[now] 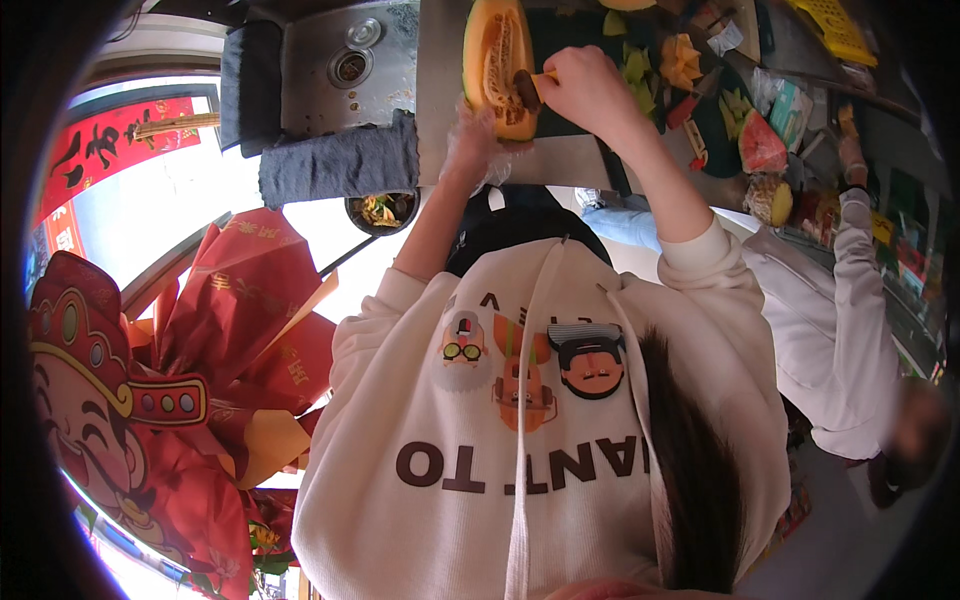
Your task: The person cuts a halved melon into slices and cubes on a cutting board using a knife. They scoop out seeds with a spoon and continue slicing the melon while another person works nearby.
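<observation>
A halved orange-fleshed melon [511, 56], cut side up with seeds and fibres in its hollow, lies lengthwise near the counter's edge. My left hand [474, 139], in a clear plastic glove, holds its near end. My right hand [589, 86] is bare and grips the yellow handle of a tool [528, 91], whose dark head is at the seeds near the melon's right side; its exact kind is unclear. Beneath and to the right is a dark green cutting surface [574, 135].
A steel sink [307, 82] with a grey cloth [341, 169] over its front lies left. A bin of scraps [381, 213] stands below. At right are cut melon [681, 64], a watermelon wedge [763, 142], a pineapple [769, 199] and another person [832, 322] in a white top.
</observation>
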`<action>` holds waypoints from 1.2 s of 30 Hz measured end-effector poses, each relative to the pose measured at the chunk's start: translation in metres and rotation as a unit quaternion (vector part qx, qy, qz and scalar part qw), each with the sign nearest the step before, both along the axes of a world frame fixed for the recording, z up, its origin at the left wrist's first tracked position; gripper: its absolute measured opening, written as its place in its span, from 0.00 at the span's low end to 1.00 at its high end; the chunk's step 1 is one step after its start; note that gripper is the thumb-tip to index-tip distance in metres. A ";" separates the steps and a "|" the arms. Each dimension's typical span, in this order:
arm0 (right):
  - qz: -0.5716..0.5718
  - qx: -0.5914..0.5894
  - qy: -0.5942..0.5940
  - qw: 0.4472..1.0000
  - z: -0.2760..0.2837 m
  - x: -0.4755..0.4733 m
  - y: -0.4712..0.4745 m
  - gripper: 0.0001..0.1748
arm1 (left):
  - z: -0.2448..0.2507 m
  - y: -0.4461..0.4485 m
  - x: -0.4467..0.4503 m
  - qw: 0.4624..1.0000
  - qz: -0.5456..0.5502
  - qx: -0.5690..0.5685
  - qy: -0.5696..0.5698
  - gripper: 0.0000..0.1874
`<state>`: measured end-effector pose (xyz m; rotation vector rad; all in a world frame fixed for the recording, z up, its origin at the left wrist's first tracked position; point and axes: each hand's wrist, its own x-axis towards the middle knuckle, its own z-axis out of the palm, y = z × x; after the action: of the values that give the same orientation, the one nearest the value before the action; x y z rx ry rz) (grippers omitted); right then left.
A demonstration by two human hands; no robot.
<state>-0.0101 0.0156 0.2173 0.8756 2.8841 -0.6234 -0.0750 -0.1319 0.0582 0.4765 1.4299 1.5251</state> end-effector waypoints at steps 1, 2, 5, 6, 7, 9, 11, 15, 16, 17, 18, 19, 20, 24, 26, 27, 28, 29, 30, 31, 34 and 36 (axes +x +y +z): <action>-0.005 -0.003 0.001 1.000 0.000 -0.003 0.002 0.11 | 0.000 0.001 -0.001 0.998 0.011 0.021 -0.058 0.21; -0.018 -0.008 -0.011 1.000 0.000 -0.007 0.005 0.11 | -0.001 0.004 -0.002 0.987 0.031 0.016 -0.156 0.21; -0.044 -0.013 -0.046 0.998 0.002 -0.020 0.011 0.11 | 0.000 0.007 -0.001 0.968 0.052 0.004 -0.246 0.20; -0.044 -0.006 -0.057 0.997 0.002 -0.024 0.011 0.12 | 0.001 0.007 0.000 0.969 0.052 0.002 -0.243 0.20; -0.050 0.002 -0.074 0.996 0.003 -0.026 0.011 0.12 | 0.001 0.007 0.000 0.967 0.055 0.004 -0.247 0.20; -0.061 -0.018 -0.075 0.995 0.002 -0.028 0.009 0.12 | 0.002 0.007 0.001 0.965 0.061 0.009 -0.254 0.20; -0.065 -0.026 -0.072 0.995 -0.001 -0.028 0.008 0.13 | 0.002 0.006 0.001 0.964 0.053 0.024 -0.259 0.20; -0.071 -0.026 -0.053 0.996 -0.014 -0.026 0.016 0.13 | 0.002 0.006 0.001 0.964 0.049 0.033 -0.260 0.20; -0.073 -0.026 -0.045 0.996 -0.017 -0.026 0.020 0.13 | 0.001 0.006 0.001 0.963 0.051 0.028 -0.261 0.20; -0.100 -0.053 -0.075 0.991 -0.020 -0.026 0.025 0.13 | 0.001 0.007 0.001 0.963 0.054 0.023 -0.263 0.20; -0.120 -0.080 -0.098 0.985 -0.022 -0.028 0.030 0.13 | 0.001 0.008 0.002 0.963 0.056 0.018 -0.264 0.19; -0.141 -0.108 -0.122 0.977 -0.022 -0.029 0.034 0.14 | 0.000 0.008 0.002 0.962 0.056 0.011 -0.266 0.19; -0.155 -0.085 -0.101 0.979 -0.022 -0.031 0.037 0.14 | -0.001 0.009 0.003 0.962 0.057 0.004 -0.268 0.19; -0.239 -0.150 -0.105 0.954 -0.012 -0.032 0.046 0.15 | -0.006 0.007 0.002 0.956 0.033 -0.013 -0.291 0.20; -0.264 -0.203 -0.103 0.937 -0.006 -0.032 0.046 0.14 | -0.009 0.006 0.001 0.982 -0.010 -0.008 -0.189 0.21; -0.236 -0.146 -0.073 0.958 -0.005 -0.032 0.045 0.14 | -0.008 0.005 0.002 0.985 -0.016 -0.030 -0.169 0.21; -0.207 -0.088 -0.043 0.973 -0.004 -0.031 0.043 0.14 | -0.007 0.004 0.002 0.983 -0.010 0.006 -0.183 0.21; -0.176 -0.030 -0.014 0.984 -0.005 -0.031 0.040 0.14 | -0.005 0.003 0.003 0.974 0.009 0.010 -0.225 0.21; -0.166 -0.045 -0.029 0.985 -0.004 -0.027 0.040 0.14 | -0.002 0.002 0.003 0.960 0.032 0.024 -0.276 0.21; -0.156 -0.059 -0.045 0.985 -0.004 -0.021 0.040 0.14 | 0.002 0.002 0.003 0.963 0.030 0.016 -0.266 0.21; -0.090 -0.034 -0.051 0.994 -0.008 -0.007 0.032 0.14 | 0.015 0.003 0.001 0.963 0.030 0.008 -0.268 0.21; -0.063 -0.048 -0.062 0.995 -0.012 0.000 0.029 0.16 | 0.019 0.003 0.001 0.959 0.036 -0.017 -0.282 0.21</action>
<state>-0.0096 0.0450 0.2054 1.0504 2.6818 -0.6856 -0.0741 -0.1287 0.0769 -0.0418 1.0273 1.5306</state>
